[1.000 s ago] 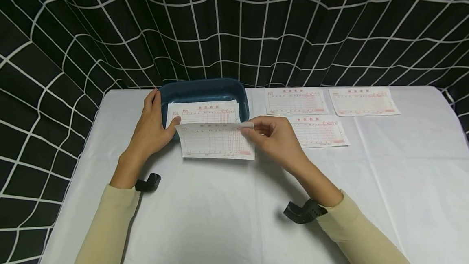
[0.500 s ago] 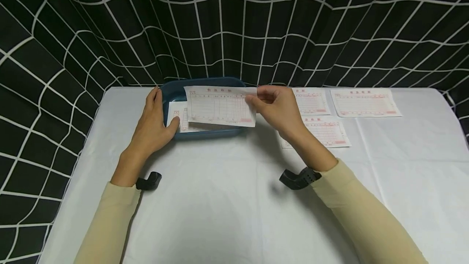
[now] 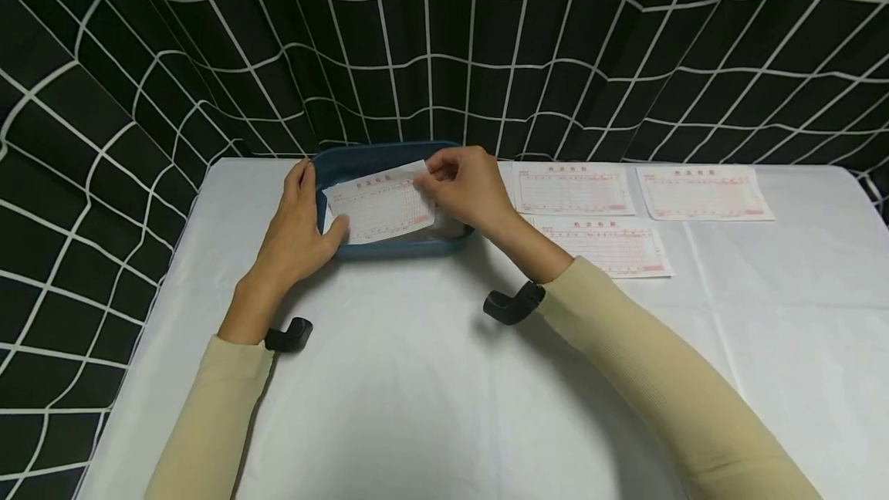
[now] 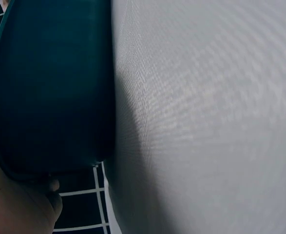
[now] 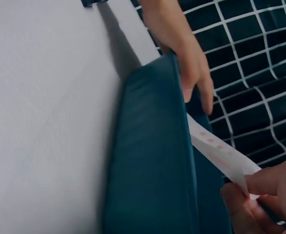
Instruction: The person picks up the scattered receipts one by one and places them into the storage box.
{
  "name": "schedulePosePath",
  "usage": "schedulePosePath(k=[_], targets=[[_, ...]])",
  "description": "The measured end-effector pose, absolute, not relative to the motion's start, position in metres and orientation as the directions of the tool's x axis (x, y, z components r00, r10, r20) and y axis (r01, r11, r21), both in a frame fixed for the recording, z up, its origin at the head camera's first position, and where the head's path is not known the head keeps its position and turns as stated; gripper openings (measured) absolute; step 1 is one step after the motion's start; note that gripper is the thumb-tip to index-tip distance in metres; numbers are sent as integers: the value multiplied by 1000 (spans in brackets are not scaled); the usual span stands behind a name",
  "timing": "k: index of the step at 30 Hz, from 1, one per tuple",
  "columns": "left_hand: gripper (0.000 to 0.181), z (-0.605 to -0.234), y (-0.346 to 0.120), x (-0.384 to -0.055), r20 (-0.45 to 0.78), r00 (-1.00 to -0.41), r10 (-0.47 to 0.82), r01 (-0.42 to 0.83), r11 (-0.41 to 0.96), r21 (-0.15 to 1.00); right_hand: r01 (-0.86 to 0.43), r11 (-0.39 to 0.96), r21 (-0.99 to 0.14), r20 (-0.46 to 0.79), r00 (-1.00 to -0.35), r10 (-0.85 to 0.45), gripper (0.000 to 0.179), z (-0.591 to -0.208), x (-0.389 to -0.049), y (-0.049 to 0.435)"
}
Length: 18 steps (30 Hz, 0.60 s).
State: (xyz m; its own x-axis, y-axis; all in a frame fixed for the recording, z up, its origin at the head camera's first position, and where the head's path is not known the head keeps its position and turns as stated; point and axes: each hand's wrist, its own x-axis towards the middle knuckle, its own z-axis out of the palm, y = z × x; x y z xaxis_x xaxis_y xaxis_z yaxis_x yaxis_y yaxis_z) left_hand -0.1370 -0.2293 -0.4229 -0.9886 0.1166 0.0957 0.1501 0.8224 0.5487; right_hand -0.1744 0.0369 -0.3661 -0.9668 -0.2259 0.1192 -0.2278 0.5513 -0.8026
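Observation:
A printed receipt slip [image 3: 382,203] with red lines and lettering lies tilted over the dark blue plastic tray [image 3: 403,250]. My right hand [image 3: 471,185] pinches its upper right corner between thumb and fingers. In the right wrist view, the slip [image 5: 220,152] bends as it runs from the fingertips down past the tray's wall [image 5: 155,156]. My left hand [image 3: 295,234] grips the tray's left end, thumb over the rim and fingers along the outer side. The left wrist view shows part of that hand [image 4: 18,204] against the tray's side [image 4: 50,87].
Two receipt slips lie along the back of the white-covered table [image 3: 389,376]: a nearer one [image 3: 572,190] and one farther right [image 3: 703,193]. Below them is another slip [image 3: 611,248]. A black curtain with a white grid [image 3: 444,45] hangs right behind the table.
The right hand has carried the slip from in front of the tray up and leftward over it, lowering and tilting it there. The left hand has kept its hold on the tray.

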Motion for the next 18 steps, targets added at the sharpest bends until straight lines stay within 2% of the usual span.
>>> schedulePosePath(k=[3, 10, 18], targets=[[90, -422, -230, -138, 101, -988, 116, 152, 824, 546, -252, 566, -785, 120, -958, -259, 16, -366, -178, 29], [91, -422, -230, -138, 84, -991, 107, 136, 821, 554, -272, 648, -712, 38, -935, -351, 17, -361, -180, 19], [92, -424, -229, -139, 65, -993, 98, 118, 830, 546, -282, 663, -694, 48, -936, -349, 16, -369, -182, 16]])
